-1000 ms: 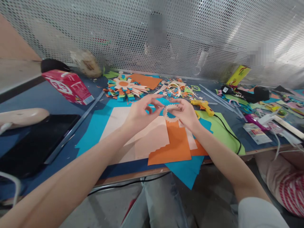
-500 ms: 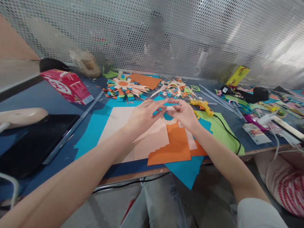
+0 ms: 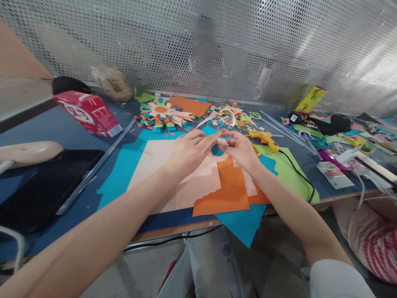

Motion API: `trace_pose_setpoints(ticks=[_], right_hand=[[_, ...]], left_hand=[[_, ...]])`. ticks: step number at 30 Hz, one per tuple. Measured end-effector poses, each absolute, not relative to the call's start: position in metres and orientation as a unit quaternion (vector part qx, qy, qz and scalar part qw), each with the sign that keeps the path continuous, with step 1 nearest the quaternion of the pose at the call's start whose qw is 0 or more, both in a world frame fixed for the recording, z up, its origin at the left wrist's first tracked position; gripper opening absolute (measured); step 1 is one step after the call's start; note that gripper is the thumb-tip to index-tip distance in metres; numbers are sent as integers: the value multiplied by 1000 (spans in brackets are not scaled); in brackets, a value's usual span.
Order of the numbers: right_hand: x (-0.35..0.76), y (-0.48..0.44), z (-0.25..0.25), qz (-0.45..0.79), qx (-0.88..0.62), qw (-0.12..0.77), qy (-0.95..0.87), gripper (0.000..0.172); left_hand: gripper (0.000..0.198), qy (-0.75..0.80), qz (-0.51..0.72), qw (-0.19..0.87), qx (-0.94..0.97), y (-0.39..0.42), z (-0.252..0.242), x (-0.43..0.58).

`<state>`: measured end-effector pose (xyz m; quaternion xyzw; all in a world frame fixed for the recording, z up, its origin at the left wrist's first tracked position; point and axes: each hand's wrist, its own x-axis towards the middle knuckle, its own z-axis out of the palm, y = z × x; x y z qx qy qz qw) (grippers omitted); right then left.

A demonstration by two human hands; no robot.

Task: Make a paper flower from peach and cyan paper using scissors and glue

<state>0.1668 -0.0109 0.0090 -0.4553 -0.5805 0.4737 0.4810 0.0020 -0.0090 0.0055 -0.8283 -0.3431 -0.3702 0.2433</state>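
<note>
Between my two hands is a pale pink fringed paper strip [image 3: 220,157], bent round into a loop with toothed edges. My left hand [image 3: 194,150] pinches the strip at the loop's far side, its fingertips almost meeting those of the other hand. My right hand [image 3: 240,150] grips the strip's other side between thumb and fingers. Fingers cover part of the loop. Beneath them lie a pale pink sheet [image 3: 155,165], an orange sheet [image 3: 223,190] and blue paper [image 3: 242,225] that juts over the table edge.
A yellow glue gun [image 3: 268,140] with a black cord rests right of my hands on green paper [image 3: 294,165]. Behind are paper flowers [image 3: 161,111] and a heap of scraps [image 3: 232,116]. A red box [image 3: 87,114] and a black tray [image 3: 40,186] stand left. Metal mesh rises behind.
The loop of fringed paper has shifted slightly left and turned a little. My left hand's fingers have drawn closer over it; my right hand stays nearly in place.
</note>
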Motion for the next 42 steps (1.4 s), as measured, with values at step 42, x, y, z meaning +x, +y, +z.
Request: trace_pose_setpoints(ticks=[42], right_hand=[[165,-8,0,452,-458,466,-608,27]], left_hand=[[37,-323,-383,41,-865,-4,3,-3]])
